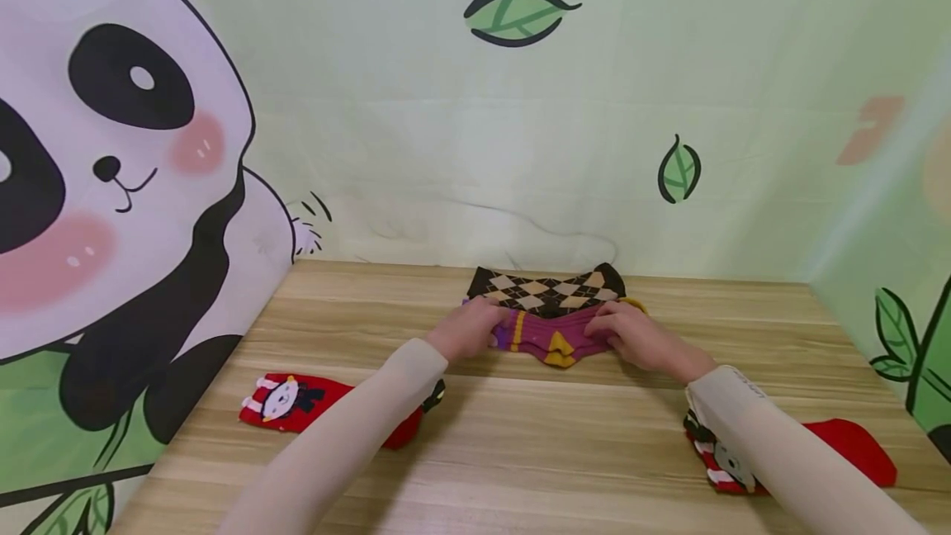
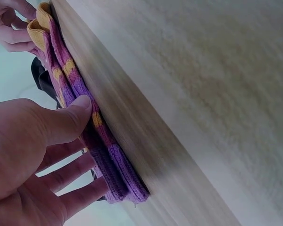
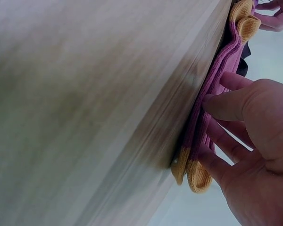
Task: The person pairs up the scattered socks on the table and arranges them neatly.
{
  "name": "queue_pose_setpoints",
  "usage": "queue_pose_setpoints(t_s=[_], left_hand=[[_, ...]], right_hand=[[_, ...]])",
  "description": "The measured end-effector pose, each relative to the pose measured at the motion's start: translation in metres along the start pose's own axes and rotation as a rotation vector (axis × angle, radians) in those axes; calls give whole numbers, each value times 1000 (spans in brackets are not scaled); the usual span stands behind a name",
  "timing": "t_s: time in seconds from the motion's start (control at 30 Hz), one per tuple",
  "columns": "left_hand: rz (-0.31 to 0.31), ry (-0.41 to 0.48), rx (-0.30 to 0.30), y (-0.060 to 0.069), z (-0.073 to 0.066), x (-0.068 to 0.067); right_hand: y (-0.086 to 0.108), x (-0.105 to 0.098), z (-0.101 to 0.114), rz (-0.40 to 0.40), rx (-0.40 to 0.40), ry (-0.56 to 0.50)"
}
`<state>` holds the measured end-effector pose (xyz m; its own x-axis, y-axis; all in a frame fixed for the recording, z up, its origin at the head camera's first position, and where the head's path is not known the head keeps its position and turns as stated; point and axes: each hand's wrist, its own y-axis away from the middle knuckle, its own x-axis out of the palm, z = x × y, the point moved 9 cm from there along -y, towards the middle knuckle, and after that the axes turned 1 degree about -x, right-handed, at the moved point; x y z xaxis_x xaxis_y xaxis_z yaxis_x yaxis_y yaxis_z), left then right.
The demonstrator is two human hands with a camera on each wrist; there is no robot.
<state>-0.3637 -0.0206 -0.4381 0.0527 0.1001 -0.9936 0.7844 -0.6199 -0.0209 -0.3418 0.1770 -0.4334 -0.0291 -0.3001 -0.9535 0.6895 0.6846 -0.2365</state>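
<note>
Purple socks (image 1: 538, 332), yellow trim: flat on your table (image 1: 550, 444), just in front of diamond-patterned socks (image 1: 550, 294). Your left hand (image 1: 470, 327): fingers spread, touching the purple end. Your right hand (image 1: 641, 337): fingers loosely extended, touching near the yellow end.

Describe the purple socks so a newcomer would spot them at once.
Follow the wooden table to its far edge, by the green backdrop. A dark argyle sock lies there, and along its near side, between the left hand and the right hand, lie the purple socks. Their yellow patches on purple knit set them apart from the argyle sock and the red socks.
</note>
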Motion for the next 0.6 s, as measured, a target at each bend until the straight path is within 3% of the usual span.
queue_pose_setpoints(t_s=[0.6], left_hand=[[-2,3,-16,-1,4,2]], right_hand=[[-1,-1,1,-2,-18,3]])
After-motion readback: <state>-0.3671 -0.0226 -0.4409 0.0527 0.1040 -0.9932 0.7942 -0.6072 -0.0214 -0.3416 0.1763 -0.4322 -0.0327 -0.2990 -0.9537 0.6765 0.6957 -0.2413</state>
